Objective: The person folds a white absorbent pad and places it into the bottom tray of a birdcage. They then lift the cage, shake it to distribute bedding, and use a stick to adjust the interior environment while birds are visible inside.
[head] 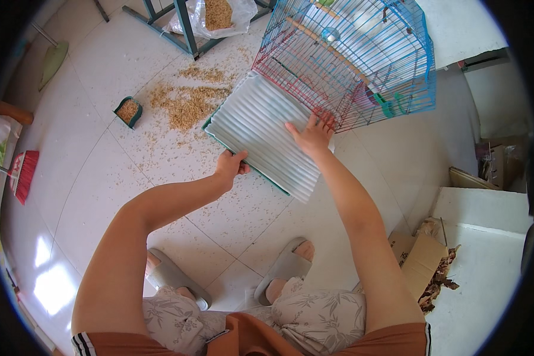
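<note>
A green tray (267, 177), topped by a white ribbed sheet (267, 129), extends from the base of a wire birdcage (338, 58). My left hand (232, 167) grips the tray's near left edge, thumb on top and fingers curled beneath. My right hand (313, 133) lies on the sheet's right part with fingers spread, their tips at the cage's red lower wires. The sheet overhangs the tray at its near end. Inside the cage are a wooden perch (333, 51), a small clear ball (330, 34) and a green plastic clip-like part (384, 106).
Spilled grain husks (187, 104) spread over the tiled floor, beside a green feed cup (128, 112) holding grain. Behind stand a metal frame (184, 26) and a plastic bag of grain (218, 15). A red broom (24, 175) is at left, a cardboard box (420, 262) with dry leaves at right.
</note>
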A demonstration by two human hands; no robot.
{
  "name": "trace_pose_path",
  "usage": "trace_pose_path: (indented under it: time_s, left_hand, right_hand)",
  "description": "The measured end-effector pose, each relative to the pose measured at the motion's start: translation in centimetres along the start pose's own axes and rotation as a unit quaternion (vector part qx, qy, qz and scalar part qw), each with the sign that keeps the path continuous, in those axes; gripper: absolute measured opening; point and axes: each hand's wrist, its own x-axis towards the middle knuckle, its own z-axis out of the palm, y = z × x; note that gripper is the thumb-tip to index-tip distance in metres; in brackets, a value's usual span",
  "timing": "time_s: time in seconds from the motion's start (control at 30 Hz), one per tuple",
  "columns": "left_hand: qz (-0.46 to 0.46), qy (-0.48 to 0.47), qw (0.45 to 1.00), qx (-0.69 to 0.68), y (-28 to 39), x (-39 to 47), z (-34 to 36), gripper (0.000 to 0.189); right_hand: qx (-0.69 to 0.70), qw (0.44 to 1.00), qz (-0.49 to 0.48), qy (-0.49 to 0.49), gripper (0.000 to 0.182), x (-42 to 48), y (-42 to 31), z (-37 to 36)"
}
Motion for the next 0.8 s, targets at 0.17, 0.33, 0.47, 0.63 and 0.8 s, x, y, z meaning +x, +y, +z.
trace_pose_path:
  time_s: [0.17, 0.33, 0.47, 0.63, 0.8]
  left_hand:
    - [0.002, -0.003, 1.0, -0.001, 0.2, -0.2, 0.1, 0.021]
    - [-0.003, -0.002, 1.0, 0.009, 0.6, -0.6, 0.5, 0.019]
    - [-0.001, -0.009, 1.0, 0.004, 0.2, 0.0, 0.1, 0.018]
    - [0.002, -0.011, 1.0, -0.009, -0.2, 0.3, 0.0, 0.019]
    - [-0.003, -0.001, 1.0, 0.027, 0.1, 0.1, 0.2, 0.02]
  right_hand:
    - [0.001, 0.999, -0.01, 0.042, 0.108, -0.1, 0.2, 0.7]
    - [-0.02, 0.996, -0.022, 0.086, 0.096, 0.0, 0.8, 1.7]
    - [-0.034, 0.994, -0.032, 0.095, 0.091, 0.0, 0.5, 1.9]
    - [-0.055, 0.986, -0.043, 0.152, 0.09, 0.1, 0.7, 2.7]
    - [-0.058, 0.983, -0.046, 0.167, 0.086, 0.1, 0.6, 2.7]
